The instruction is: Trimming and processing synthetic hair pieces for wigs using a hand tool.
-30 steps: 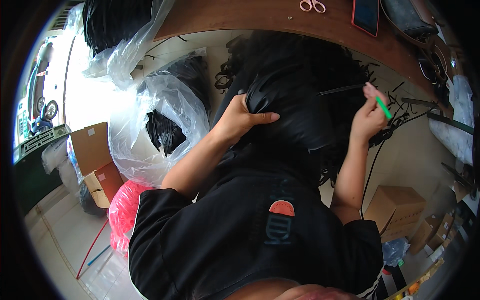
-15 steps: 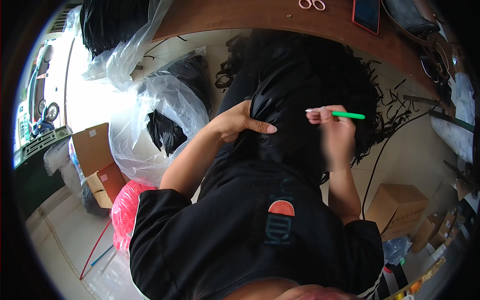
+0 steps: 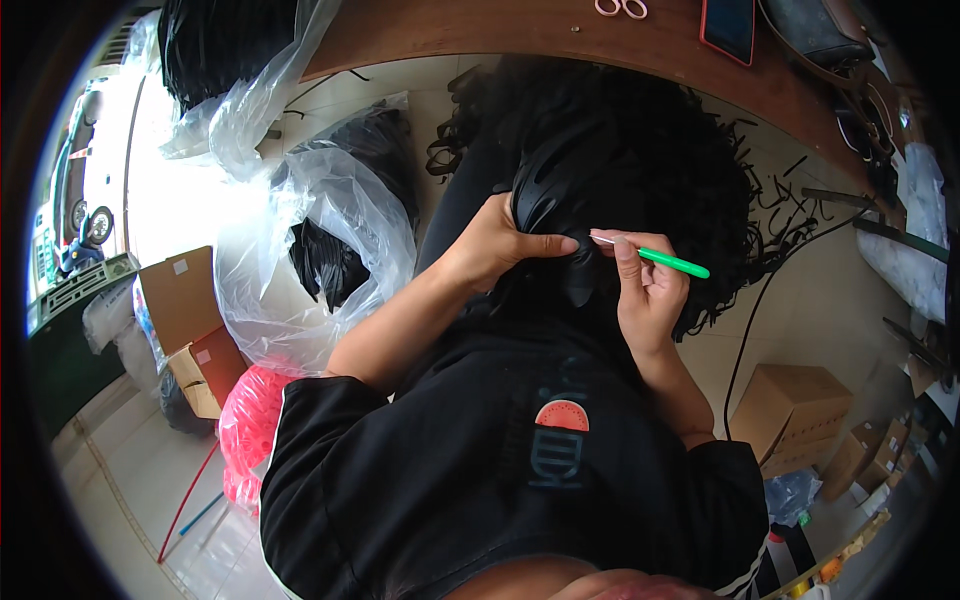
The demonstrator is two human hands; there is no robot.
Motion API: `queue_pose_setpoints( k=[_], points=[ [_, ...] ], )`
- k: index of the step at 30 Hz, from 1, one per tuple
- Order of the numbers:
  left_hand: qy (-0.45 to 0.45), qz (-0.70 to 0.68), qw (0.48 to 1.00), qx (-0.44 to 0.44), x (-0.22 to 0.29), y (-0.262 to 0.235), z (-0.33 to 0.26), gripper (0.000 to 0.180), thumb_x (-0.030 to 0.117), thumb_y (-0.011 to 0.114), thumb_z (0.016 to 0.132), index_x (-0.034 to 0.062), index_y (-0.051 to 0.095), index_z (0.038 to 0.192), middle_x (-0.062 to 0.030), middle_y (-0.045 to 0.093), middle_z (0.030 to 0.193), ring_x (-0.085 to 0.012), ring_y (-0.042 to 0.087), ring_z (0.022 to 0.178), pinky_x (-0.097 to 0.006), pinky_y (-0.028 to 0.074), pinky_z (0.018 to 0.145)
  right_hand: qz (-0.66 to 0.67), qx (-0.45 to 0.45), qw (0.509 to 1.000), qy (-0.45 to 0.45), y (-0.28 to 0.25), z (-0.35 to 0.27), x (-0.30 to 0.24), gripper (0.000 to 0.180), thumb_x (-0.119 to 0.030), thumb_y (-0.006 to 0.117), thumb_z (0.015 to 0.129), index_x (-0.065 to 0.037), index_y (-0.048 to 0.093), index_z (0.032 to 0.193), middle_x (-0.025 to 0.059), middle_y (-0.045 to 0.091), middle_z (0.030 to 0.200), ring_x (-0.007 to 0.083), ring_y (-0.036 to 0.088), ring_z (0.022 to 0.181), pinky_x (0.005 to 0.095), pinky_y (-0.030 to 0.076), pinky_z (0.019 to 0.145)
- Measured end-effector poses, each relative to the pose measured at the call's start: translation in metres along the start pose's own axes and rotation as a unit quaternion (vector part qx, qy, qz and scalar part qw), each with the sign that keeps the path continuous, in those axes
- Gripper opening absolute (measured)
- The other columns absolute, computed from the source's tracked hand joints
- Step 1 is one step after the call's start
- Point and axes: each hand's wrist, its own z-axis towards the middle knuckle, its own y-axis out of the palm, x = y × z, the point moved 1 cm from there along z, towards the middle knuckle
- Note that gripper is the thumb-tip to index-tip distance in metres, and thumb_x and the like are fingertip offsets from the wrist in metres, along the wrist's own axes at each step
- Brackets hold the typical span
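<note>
My left hand (image 3: 502, 245) is closed on a bundle of shiny black material (image 3: 575, 170) across my lap, its thumb pressing on top and the other fingers hidden beneath. In my right hand (image 3: 648, 285) is a slim green-handled tool (image 3: 675, 263) with a thin, pale metal tip. The tip points left and lies close to my left thumb, at the black material; I cannot tell whether it touches. The exact kind of tool is too small to make out. Black strips with curled ends hang from the bundle's right side.
A brown table (image 3: 450, 35) spans the far side, bearing pink-handled scissors (image 3: 621, 9) and a red-edged phone (image 3: 727, 30). Clear plastic bags (image 3: 345, 185) with black material stand at the left, near an open carton (image 3: 180, 300) and a pink bag (image 3: 255, 415). Another carton (image 3: 790, 410) stands right.
My right hand has moved left and slightly down, bringing the green-handled tool's tip near my left thumb. The left hand has shifted a little to the right with the black material.
</note>
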Motion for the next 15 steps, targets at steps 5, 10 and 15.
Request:
queue_pose_setpoints(
  k=[5,10,15],
  points=[
    [0.004,-0.006,1.0,0.004,0.0021,0.0014,-0.0009,0.034,-0.003,0.08,0.074,-0.0012,0.067,0.105,-0.0069,0.072,0.097,-0.0129,0.067,0.085,-0.028,0.054,0.082,-0.005,0.0,1.0,-0.003,0.0003,-0.0003,0.0001,0.012,-0.008,0.059,0.097,0.003,0.063,0.098,0.0137,0.071,0.096,0.0174,0.07,0.086,0.0255,0.055,0.076],
    [0.014,0.01,1.0,0.001,0.0028,0.0026,-0.0014,0.034,-0.003,0.08,0.074,-0.0019,0.067,0.105,-0.0072,0.072,0.097,-0.013,0.067,0.086,-0.028,0.053,0.082,-0.017,0.003,1.0,-0.014,0.0001,-0.0011,-0.0008,0.012,-0.008,0.059,0.096,0.003,0.064,0.098,0.0131,0.072,0.096,0.0185,0.071,0.086,0.0257,0.055,0.076],
    [0.028,0.035,0.999,-0.004,0.0008,0.0039,0.0011,0.035,-0.003,0.08,0.074,-0.0026,0.066,0.106,-0.0069,0.071,0.098,-0.0127,0.067,0.087,-0.028,0.053,0.082,-0.09,-0.009,0.995,-0.04,-0.0021,-0.002,-0.004,0.007,-0.005,0.061,0.094,0.001,0.063,0.098,0.0132,0.071,0.095,0.0223,0.071,0.086,0.0281,0.056,0.075]
  ],
)
